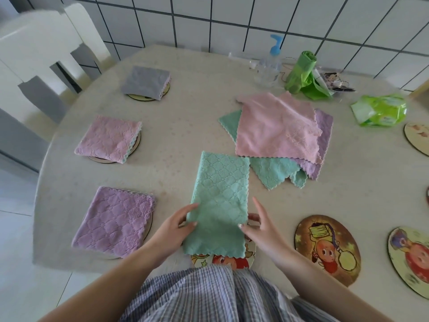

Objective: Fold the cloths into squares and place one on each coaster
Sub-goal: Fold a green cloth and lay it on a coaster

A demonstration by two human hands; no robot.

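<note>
A green cloth (219,201), folded once into a long strip, lies in front of me with its near end over a cartoon coaster (222,261). My left hand (173,226) pinches the strip's left edge near its near end. My right hand (260,225) pinches the right edge, index finger stretched forward. Folded squares sit on three coasters at the left: a purple one (113,220), a pink one (108,138) and a grey one (146,82). A loose pile with a pink cloth (276,129) on top lies at centre right.
Bare coasters lie at the right: one close by (327,248), one at the frame's edge (411,261), another farther back (417,138). A clear pump bottle (269,63), a roll of green bags (301,75) and a green wipes pack (380,110) stand at the back. A white chair (44,47) is far left.
</note>
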